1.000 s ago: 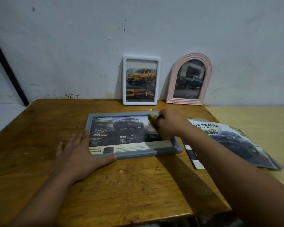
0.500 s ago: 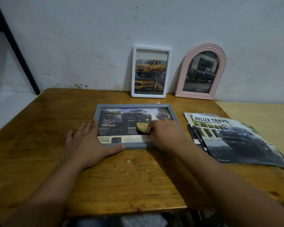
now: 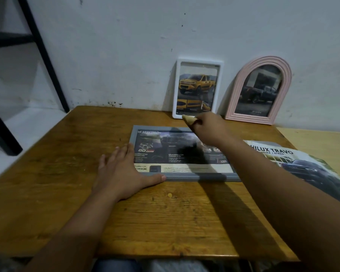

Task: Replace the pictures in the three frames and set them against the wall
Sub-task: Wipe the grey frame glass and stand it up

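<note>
A grey frame (image 3: pixel 185 177) lies flat on the wooden table (image 3: pixel 67 173), with a dark car brochure picture under its glass. My left hand (image 3: pixel 122 171) rests flat at its left front corner, fingers straight, thumb along the front edge. My right hand (image 3: pixel 208 128) is raised above the frame's far edge and grips a small tan cloth (image 3: pixel 188 119). A white frame (image 3: pixel 220 75) with a yellow truck picture and a pink arched frame (image 3: pixel 238 89) with a dark truck picture both lean against the wall.
Car brochures (image 3: pixel 302 163) titled Hilux Travo lie on the table to the right of the grey frame. A paler table top (image 3: pixel 322 140) adjoins on the right. A black metal stand (image 3: pixel 45 55) rises at the left by the wall.
My right hand with the cloth has moved from the frame's glass up and away to its far edge, near the white frame. My left hand has stayed at the corner.
</note>
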